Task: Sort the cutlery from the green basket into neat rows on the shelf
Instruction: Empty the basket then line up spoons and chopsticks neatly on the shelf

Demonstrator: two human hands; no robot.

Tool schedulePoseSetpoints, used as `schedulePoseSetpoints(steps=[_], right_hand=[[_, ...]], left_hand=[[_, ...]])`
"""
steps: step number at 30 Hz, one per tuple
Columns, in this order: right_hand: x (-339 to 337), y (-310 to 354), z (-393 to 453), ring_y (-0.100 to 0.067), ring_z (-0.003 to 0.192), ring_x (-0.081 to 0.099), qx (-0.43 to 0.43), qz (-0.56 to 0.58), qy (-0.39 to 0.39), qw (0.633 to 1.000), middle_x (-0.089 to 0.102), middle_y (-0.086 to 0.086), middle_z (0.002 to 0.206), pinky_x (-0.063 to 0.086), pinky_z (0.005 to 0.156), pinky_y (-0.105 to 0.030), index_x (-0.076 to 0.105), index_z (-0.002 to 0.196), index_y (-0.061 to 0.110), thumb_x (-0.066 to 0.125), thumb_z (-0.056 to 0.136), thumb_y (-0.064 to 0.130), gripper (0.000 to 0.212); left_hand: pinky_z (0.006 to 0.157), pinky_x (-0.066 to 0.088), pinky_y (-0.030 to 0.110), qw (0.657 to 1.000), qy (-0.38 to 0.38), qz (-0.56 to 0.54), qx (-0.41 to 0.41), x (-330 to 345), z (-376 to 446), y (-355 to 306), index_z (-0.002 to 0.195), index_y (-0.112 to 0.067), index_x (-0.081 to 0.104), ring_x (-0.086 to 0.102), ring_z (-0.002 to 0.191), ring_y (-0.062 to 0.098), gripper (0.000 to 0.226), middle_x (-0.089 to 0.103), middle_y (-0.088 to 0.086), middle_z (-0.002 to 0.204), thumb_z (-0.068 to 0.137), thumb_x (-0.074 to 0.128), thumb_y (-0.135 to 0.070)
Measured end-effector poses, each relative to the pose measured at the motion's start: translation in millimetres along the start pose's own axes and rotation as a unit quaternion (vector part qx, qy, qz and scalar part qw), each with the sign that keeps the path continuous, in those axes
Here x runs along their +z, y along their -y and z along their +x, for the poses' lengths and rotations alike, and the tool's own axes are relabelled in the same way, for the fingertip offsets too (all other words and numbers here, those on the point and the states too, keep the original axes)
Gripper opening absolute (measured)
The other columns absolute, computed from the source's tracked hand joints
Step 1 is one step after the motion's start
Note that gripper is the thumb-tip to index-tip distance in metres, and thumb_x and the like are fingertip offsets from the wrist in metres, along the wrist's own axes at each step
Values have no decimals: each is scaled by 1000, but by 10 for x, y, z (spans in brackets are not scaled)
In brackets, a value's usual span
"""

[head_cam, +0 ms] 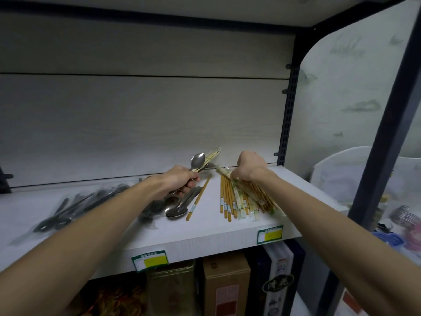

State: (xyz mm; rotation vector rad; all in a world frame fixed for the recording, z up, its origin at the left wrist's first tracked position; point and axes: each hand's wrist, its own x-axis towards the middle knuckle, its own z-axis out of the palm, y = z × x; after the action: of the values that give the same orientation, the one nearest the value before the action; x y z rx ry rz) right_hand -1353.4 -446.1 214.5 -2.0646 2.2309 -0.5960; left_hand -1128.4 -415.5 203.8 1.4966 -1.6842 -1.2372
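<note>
Nearest, price tags (150, 261) sit on the shelf (205, 233) edge. On the board lie dark wrapped cutlery (75, 208) at left, bare spoons (176, 210) in the middle with one loose chopstick (198, 197) beside them, and a fanned row of chopsticks (237, 201) at right. Farther in, the left hand (180, 181) is clenched around a mixed bunch: a spoon (197, 161) and pale chopsticks stick up from the fist. The right hand (249, 167) curls down onto the fan's far ends; its fingertips are hidden. The basket is out of view. Spoons look stiff and slick, best pinched mid-handle; chopsticks are light, roll easily, and gather best at their ends.
</note>
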Motion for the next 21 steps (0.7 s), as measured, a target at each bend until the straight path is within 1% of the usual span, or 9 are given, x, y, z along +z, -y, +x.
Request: schedulePoseSetpoints(steps=[3,5,6,8,9,11,15,18,21], right_hand=[[33,60,12,-19,69,64,1,53,-54,997,70,-4,79,56,61,-30,67,79,11,60,96,25,24],[26,133,11,-21,67,64,20,205,-24,978,72,-9,81,58,66,-35,66,84,9,54,101,34,33],[9,178,-9,-21,66,65,40,296,15,954,72,-8,83,59,66,-35,64,88,9,53,102,39,35],[-24,243,-55,-14,53,56,84,406,83,906,68,-5,74,51,50,-26,62,90,10,55,101,43,36],[-18,253,-40,-11,46,49,94,430,100,892,64,-3,69,42,42,-22,62,87,11,57,100,43,35],[12,262,3,-9,39,38,102,477,131,863,55,1,59,30,36,-20,58,76,15,62,97,39,32],[52,323,44,-7,38,30,103,578,149,796,41,7,51,24,33,-19,55,79,17,55,103,24,25],[56,381,71,-10,40,32,113,591,93,793,42,3,56,24,34,-19,53,81,15,48,104,21,24],[44,388,96,-12,43,37,126,579,46,804,44,1,61,26,35,-20,55,83,14,48,103,22,22]], left_hand=[[46,31,23,1000,15,6,10,-15,16,9,101,-10,62,37,52,10,22,43,-4,64,107,45,-23],[47,30,24,999,36,8,18,-31,2,1,103,-10,63,36,52,9,22,41,-6,63,107,46,-23],[47,30,24,998,50,15,22,-44,-13,-7,107,-9,64,35,53,9,23,39,-6,63,106,47,-24],[48,30,24,997,73,29,28,-77,-46,-15,114,-8,65,33,53,9,26,37,-6,64,106,48,-26],[48,30,24,996,80,30,29,-97,-61,-16,115,-9,65,33,54,9,26,36,-6,64,105,49,-27],[47,29,23,995,86,29,29,-135,-91,-4,113,-11,66,32,53,10,24,36,-6,64,105,50,-27],[44,29,22,995,100,-1,18,-195,-94,91,105,-11,58,33,52,10,27,40,-5,65,107,47,-35],[43,33,23,994,104,-15,20,-184,-90,126,102,-10,51,39,53,11,31,47,-2,68,108,43,-40],[40,33,22,995,86,-29,34,-152,-108,85,100,-8,52,40,53,12,34,51,2,71,108,41,-39]])
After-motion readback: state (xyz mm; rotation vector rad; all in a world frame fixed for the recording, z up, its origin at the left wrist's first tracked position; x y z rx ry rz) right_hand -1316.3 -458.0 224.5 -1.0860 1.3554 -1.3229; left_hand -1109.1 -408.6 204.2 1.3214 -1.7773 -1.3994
